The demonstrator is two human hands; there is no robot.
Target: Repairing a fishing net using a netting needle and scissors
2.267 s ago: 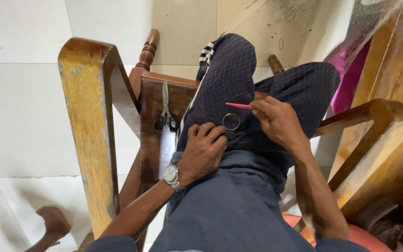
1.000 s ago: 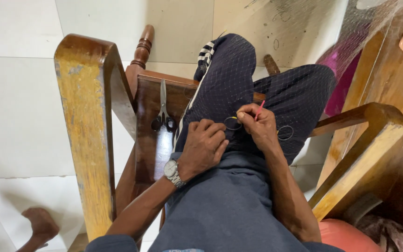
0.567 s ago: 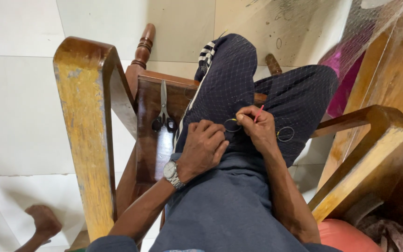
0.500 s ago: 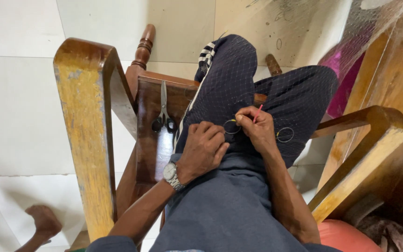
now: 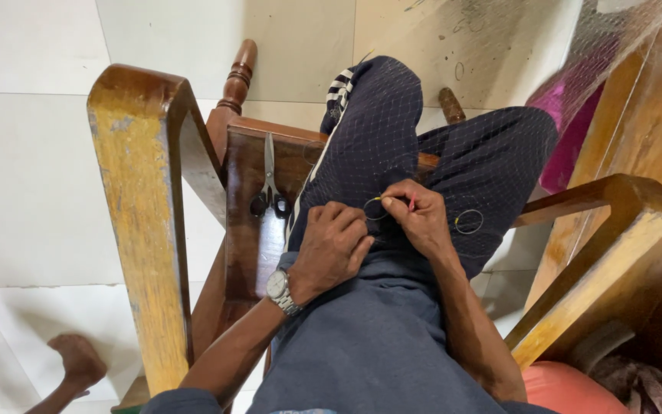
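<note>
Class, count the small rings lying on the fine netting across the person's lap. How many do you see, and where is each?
2. One ring sits between the left hand and right hand; the other ring lies right of the right hand. Others may be hidden beneath the hands.

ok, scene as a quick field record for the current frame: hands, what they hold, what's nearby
left hand: fist pressed on the lap, pinning fine net
right hand: fingertips pinching a small red tool at a yellow-green loop
second loop: lying on right thigh
scissors: closed, flat on wooden chair seat, left of leg
wristwatch: left wrist
</note>
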